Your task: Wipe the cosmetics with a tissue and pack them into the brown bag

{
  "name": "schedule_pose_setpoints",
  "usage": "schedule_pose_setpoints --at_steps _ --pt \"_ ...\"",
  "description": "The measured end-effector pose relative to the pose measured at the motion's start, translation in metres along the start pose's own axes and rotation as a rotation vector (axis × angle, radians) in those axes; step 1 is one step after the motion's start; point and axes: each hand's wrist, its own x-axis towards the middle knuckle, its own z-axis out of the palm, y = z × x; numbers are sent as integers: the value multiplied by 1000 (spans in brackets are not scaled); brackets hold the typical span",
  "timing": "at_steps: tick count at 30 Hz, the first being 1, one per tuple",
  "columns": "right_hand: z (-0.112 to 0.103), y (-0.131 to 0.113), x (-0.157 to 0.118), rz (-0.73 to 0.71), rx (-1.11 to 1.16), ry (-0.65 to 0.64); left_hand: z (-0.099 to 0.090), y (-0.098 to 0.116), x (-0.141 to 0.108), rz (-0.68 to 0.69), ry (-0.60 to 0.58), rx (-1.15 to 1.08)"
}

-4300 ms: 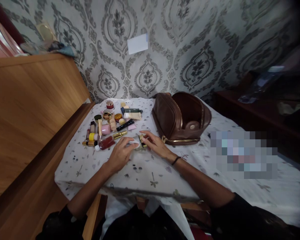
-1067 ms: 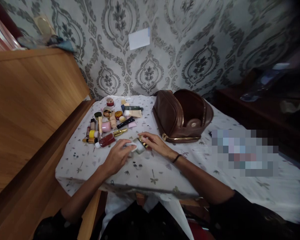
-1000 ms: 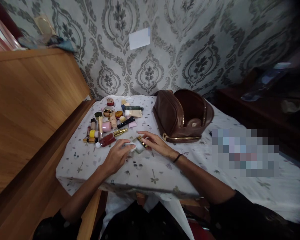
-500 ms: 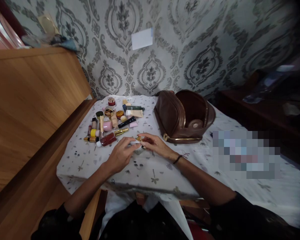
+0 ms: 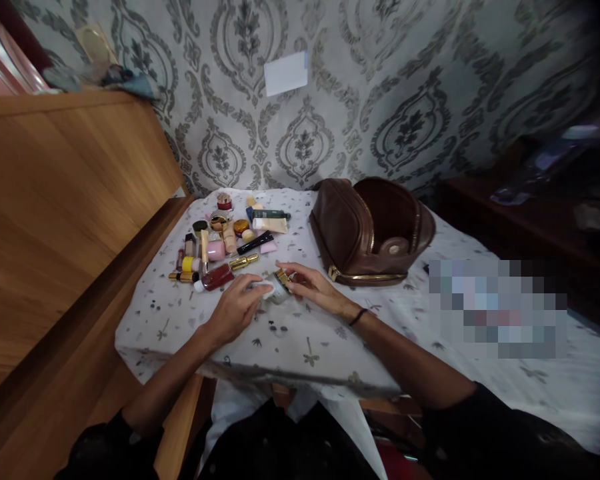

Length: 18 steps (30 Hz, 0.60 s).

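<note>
My left hand is closed, its thumb and fingers pinching a small white item that looks soft, like a tissue or wipe. In my right hand, the fingertips grip a small gold-topped container, with its clear or pale lower part towards the left hand. The two things nearly meet just above the cloth. Left of them lie a red-filled bottle with a white cap and a gold tube. Beyond the right hand stands a brown cosmetic bag with its zipped top open.
Several cosmetics, among them a pink jar, a black tube and a cream tube, crowd the patterned tablecloth. A wooden cabinet borders the left side. A clear bottle stands at the far right.
My hands have drawn slightly apart. The gold-topped container now tilts and shows more of itself between them, while the white item has shifted a little left.
</note>
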Motion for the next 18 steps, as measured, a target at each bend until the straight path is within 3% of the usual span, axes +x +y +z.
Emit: schedule_pose_setpoints --at_steps 8,18 --pt "4 1 1 -72 -7 56 4 13 18 89 18 95" --pt "0 5 3 -40 -21 45 4 -4 -2 37 13 66"
